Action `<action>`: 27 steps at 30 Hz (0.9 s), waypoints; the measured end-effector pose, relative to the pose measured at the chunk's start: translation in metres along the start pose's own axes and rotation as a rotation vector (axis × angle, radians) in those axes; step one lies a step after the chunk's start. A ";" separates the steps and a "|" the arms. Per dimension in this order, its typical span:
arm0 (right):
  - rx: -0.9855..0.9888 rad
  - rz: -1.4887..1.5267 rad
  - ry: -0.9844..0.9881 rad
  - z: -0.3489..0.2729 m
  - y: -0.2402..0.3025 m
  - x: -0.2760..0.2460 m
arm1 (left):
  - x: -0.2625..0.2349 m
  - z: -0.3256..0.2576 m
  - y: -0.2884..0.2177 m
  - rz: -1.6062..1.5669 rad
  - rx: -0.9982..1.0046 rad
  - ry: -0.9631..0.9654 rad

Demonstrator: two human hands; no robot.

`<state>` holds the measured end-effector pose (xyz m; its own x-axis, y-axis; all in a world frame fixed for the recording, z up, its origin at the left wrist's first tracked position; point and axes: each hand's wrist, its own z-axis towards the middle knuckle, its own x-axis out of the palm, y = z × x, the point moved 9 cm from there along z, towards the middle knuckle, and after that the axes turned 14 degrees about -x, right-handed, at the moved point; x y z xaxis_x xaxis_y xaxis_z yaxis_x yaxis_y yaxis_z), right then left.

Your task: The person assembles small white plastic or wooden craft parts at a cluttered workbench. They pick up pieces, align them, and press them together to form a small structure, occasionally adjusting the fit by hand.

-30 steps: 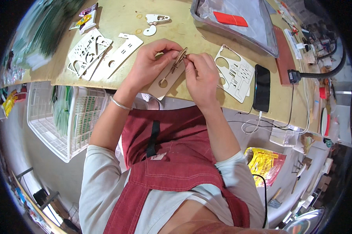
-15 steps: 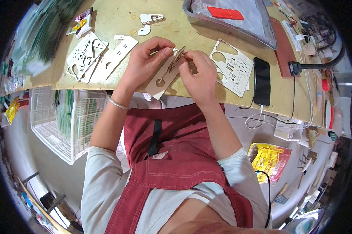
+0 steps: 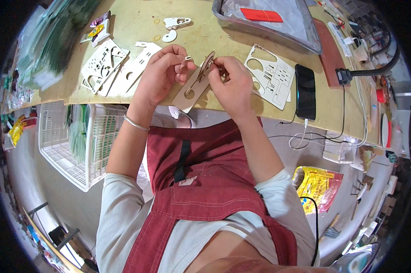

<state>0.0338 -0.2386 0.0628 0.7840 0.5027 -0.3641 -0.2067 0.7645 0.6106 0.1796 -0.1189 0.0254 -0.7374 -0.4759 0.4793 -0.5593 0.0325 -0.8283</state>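
Observation:
Between thumb and forefinger, my left hand [image 3: 162,73] pinches a small pale wooden piece [image 3: 188,58], held just left of a thin wooden assembly. That assembly [image 3: 207,66], with a rounded plate seen nearly edge-on, is gripped by my right hand [image 3: 232,84]. Beneath it lies a long flat wooden board [image 3: 186,98] with a round hole, at the table's front edge. Farther back are a small round wooden disc [image 3: 169,36] and a cut-out wooden part [image 3: 177,22]. To the right of my right hand rests a punched wooden sheet [image 3: 270,75].
More punched sheets [image 3: 103,63] and a slotted board [image 3: 141,61] lie left of my hands. A black phone [image 3: 305,93] with a cable sits at the right. A grey tray [image 3: 269,32] stands behind, and a white basket [image 3: 88,150] is below the table at left.
My left hand has drawn back to the left, away from the assembly, with the small piece in its fingers. My right hand stays almost in place.

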 end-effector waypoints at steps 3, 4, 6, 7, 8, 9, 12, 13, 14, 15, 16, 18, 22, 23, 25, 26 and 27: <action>-0.011 -0.009 -0.007 -0.001 -0.001 0.001 | 0.007 0.001 0.001 -0.100 -0.067 0.105; -0.010 -0.007 -0.006 -0.002 -0.002 0.001 | 0.011 0.000 0.001 -0.130 -0.084 0.136; -0.006 -0.004 -0.003 -0.002 -0.003 0.002 | 0.015 -0.004 -0.006 -0.036 -0.109 0.053; -0.019 -0.031 0.000 -0.002 -0.002 0.002 | 0.017 -0.006 -0.008 0.011 -0.122 0.012; -0.032 -0.058 0.004 -0.002 -0.003 0.002 | 0.018 -0.009 -0.019 0.300 0.054 -0.131; -0.045 -0.082 0.007 -0.003 -0.002 0.002 | 0.026 -0.015 -0.026 0.589 0.234 -0.273; -0.051 -0.070 0.014 -0.002 0.001 0.002 | 0.058 -0.039 -0.041 1.068 0.518 -0.499; -0.053 -0.076 0.023 -0.002 0.000 0.003 | 0.064 -0.042 -0.042 1.150 0.565 -0.535; -0.055 -0.082 0.033 -0.001 0.000 0.003 | 0.070 -0.046 -0.043 1.231 0.612 -0.571; -0.057 -0.088 0.044 -0.001 -0.001 0.003 | 0.074 -0.048 -0.043 1.260 0.628 -0.584; -0.074 -0.085 0.049 0.000 0.001 0.002 | 0.078 -0.050 -0.042 1.289 0.645 -0.596; -0.106 -0.080 0.059 0.001 0.005 0.000 | 0.082 -0.052 -0.041 1.351 0.676 -0.629; -0.072 -0.055 0.078 0.000 0.002 -0.001 | 0.081 -0.049 -0.038 1.432 0.709 -0.672; -0.028 -0.014 0.077 -0.002 -0.002 -0.001 | 0.081 -0.049 -0.037 1.439 0.711 -0.672; 0.032 0.037 0.076 -0.006 -0.008 0.000 | 0.080 -0.048 -0.038 1.399 0.681 -0.685; 0.050 0.045 0.075 -0.007 -0.010 0.000 | 0.079 -0.048 -0.038 1.379 0.667 -0.691; 0.068 0.055 0.075 -0.008 -0.012 0.000 | 0.079 -0.048 -0.038 1.378 0.658 -0.692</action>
<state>0.0320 -0.2443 0.0499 0.7261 0.5736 -0.3790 -0.2055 0.7072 0.6765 0.1248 -0.1155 0.1087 -0.1140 -0.6842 -0.7203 0.6944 0.4636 -0.5503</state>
